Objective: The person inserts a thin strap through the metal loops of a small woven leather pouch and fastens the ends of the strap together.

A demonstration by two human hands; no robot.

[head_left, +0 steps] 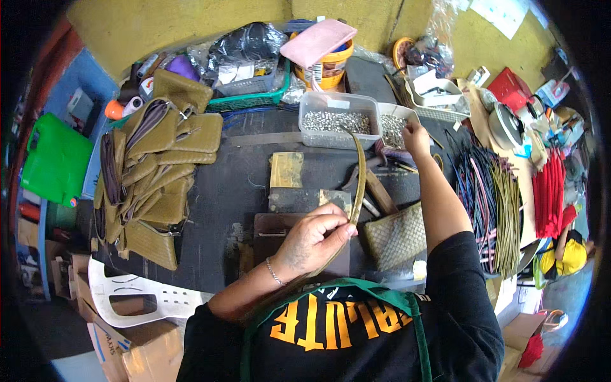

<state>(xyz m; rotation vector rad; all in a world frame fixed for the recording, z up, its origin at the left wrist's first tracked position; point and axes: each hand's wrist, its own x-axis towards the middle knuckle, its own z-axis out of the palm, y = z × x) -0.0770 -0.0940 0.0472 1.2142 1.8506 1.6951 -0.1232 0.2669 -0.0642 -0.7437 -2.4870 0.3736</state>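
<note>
My left hand [313, 237] is closed on an olive leather strap [360, 172], pinching it between thumb and fingers. One end of the strap arches up to the clear plastic tub [337, 137] of small metal fittings [336, 121]. At the smaller white container [386, 111], my right hand [417, 139] is reaching in over more small metal fittings [392, 131]. Its fingers look bunched together, and anything between them is hidden. An olive woven pouch [396, 237] lies between my forearms, beside a hammer with a wooden handle [381, 193].
Olive woven pouches [162, 184] with zippers are piled at the left. Bundles of thin straps [490, 210] lie at the right, near red strips [549, 197]. Behind the tubs stand a green basket [251, 100] and a yellow bucket [334, 69]. A white plastic chair [137, 296] is at lower left.
</note>
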